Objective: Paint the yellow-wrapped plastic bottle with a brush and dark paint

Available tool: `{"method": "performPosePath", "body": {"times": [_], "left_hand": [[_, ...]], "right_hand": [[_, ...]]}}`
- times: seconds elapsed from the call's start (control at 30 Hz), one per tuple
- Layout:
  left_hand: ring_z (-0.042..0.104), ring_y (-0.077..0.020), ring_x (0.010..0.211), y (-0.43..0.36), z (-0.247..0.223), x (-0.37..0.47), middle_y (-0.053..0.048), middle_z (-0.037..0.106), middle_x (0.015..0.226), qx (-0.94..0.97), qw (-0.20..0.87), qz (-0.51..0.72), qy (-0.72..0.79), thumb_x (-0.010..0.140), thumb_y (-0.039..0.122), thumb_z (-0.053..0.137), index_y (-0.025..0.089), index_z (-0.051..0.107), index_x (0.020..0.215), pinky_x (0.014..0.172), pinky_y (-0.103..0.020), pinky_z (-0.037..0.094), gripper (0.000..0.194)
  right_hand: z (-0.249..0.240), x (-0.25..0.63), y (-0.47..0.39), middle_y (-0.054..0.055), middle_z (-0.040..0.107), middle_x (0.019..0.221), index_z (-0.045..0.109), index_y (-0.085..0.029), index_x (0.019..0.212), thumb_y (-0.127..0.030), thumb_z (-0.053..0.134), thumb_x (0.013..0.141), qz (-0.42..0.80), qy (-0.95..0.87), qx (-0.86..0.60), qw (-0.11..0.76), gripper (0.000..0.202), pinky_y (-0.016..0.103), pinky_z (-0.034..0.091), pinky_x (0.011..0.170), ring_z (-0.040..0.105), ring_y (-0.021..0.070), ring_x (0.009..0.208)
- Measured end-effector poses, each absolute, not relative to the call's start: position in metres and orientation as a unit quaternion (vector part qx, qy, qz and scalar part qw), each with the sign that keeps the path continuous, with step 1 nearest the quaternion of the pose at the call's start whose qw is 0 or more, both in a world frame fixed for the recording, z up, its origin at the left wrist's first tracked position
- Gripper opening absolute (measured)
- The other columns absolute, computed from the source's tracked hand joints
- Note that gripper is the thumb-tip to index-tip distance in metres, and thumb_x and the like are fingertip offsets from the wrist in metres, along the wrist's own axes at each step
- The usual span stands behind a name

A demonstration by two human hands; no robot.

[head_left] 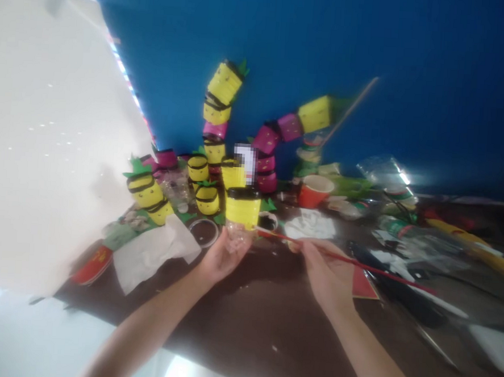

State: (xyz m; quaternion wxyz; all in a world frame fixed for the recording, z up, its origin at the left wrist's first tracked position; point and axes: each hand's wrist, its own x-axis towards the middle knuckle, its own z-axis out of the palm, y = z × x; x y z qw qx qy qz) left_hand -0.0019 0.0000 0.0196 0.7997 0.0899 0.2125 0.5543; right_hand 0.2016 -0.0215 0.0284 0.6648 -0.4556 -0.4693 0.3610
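While the left hand [222, 255] grips a yellow-wrapped jar [243, 209] from below, fingers closed round its clear bottom part, the right hand [326, 270] pinches a thin red brush [358, 263], fingers closed on the stick near its front end. Brush tip sits just at the jar's lower edge, right beside the left fingers; whether it actually touches is too blurry to tell. Jar is upright, black band on top, held just above the dark bench [248, 319].

Beyond the fingers: stacks of finished yellow and pink jars [218, 104] with green leaf tops, some stacks leaning. Past the right fingers, an orange paper cup [315, 190] and a crumpled white tissue [312, 225]. Outboard of the left fingers, a white paper sheet [154, 253] and a small round lid [204, 231]. Clutter further right of the right hand is smeared, not readable.

Risks, judging from this: grip is only on the jar's base, so a push from the brush could tilt or twist it. The brush is long, and its tail end hangs over the clutter, so it could snag there. Leaning stacks sit close behind the jar; a nudge forward might topple them. Whatever is on the brush could smear onto the left fingers, given how close they are.
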Motion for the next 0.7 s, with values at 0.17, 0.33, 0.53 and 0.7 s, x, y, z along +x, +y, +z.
{"method": "performPosePath", "body": {"times": [0.17, 0.33, 0.53, 0.7], "left_hand": [[0.065, -0.0179, 0.103, 0.000, 0.026, -0.004, -0.011, 0.069, 0.108, 0.064, 0.797, 0.555, 0.232, 0.093, 0.042, 0.040, 0.011, 0.051, 0.128, 0.091, -0.026, 0.050, 0.047], [0.066, -0.0187, 0.099, -0.002, 0.029, -0.003, -0.011, 0.069, 0.107, 0.064, 0.800, 0.551, 0.229, 0.093, 0.041, 0.040, 0.013, 0.047, 0.132, 0.089, -0.029, 0.051, 0.049], [0.067, -0.0169, 0.094, -0.001, 0.029, -0.006, -0.012, 0.068, 0.107, 0.045, 0.802, 0.544, 0.241, 0.092, 0.043, 0.042, 0.012, 0.047, 0.132, 0.083, -0.025, 0.053, 0.051], [0.066, -0.0164, 0.092, -0.001, 0.035, -0.006, -0.016, 0.065, 0.112, 0.039, 0.814, 0.536, 0.222, 0.093, 0.045, 0.038, 0.010, 0.043, 0.135, 0.082, -0.024, 0.052, 0.055]], "right_hand": [[0.036, 0.202, -0.019, 0.000, 0.070, 0.066, 0.070, -0.023, 0.076, -0.035, 0.074, 0.071, 0.379, -0.430, -0.415, 0.706, 0.013, 0.028, 0.054, 0.065, 0.066, 0.0144, 0.062], [0.037, 0.199, -0.022, 0.001, 0.070, 0.066, 0.071, -0.024, 0.074, -0.037, 0.073, 0.072, 0.408, -0.454, -0.422, 0.671, 0.014, 0.030, 0.055, 0.066, 0.066, 0.0148, 0.063], [0.040, 0.202, -0.018, -0.002, 0.069, 0.065, 0.070, -0.025, 0.075, -0.034, 0.077, 0.068, 0.418, -0.402, -0.396, 0.712, 0.013, 0.028, 0.054, 0.064, 0.065, 0.0128, 0.060], [0.050, 0.201, -0.016, -0.002, 0.068, 0.062, 0.068, -0.025, 0.068, -0.038, 0.081, 0.061, 0.497, -0.355, -0.359, 0.706, 0.019, 0.027, 0.055, 0.059, 0.065, 0.0132, 0.059]]}}
